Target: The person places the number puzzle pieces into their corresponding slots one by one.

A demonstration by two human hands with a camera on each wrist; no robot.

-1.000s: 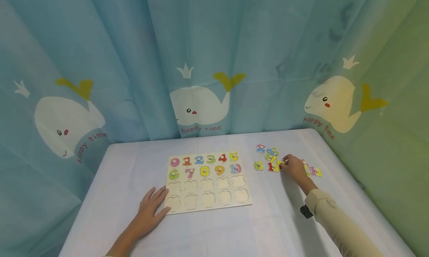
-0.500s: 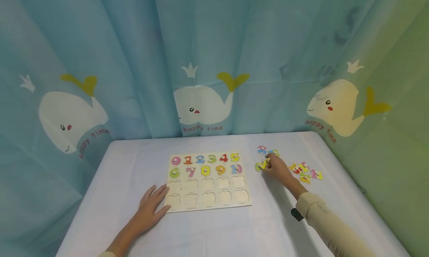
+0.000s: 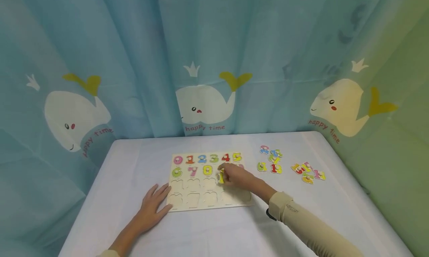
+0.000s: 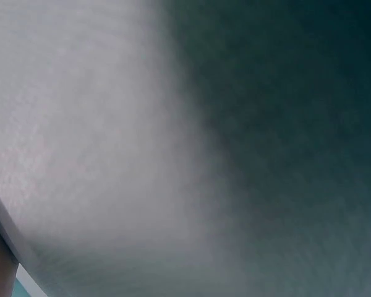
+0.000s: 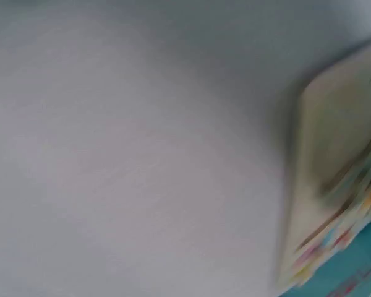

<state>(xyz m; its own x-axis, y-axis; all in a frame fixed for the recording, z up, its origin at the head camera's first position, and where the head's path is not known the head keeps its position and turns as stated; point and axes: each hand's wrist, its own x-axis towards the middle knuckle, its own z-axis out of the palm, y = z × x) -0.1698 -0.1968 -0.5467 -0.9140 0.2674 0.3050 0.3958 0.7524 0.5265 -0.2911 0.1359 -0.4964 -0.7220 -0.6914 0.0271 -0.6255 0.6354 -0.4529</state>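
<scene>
The wooden number puzzle board (image 3: 197,208) lies on the table, with number pieces 0 to 8 showing in its upper rows and bare recesses in the lower two. Over its middle, my right hand (image 3: 239,177) pinches a yellow number piece (image 3: 221,177) with a 1 showing; the rest of the piece is hidden by the fingers. This hand also covers the 9 and much of the 10. My left hand (image 3: 151,205) rests spread at the board's left edge, fingertips and thumb on its border. The right wrist view shows a blurred corner of the board (image 5: 334,117).
Loose number pieces lie right of the board in two groups: one holds a green piece (image 3: 261,167) and a red-and-yellow 13 (image 3: 276,168); the other, farther right, holds a red-and-yellow 15 (image 3: 297,169). A blue whale-print curtain (image 3: 144,82) hangs behind the white-covered table (image 3: 214,234).
My right hand has moved left from the loose pieces to above the board, carrying the yellow number piece. My left hand stays at the board's left edge.
</scene>
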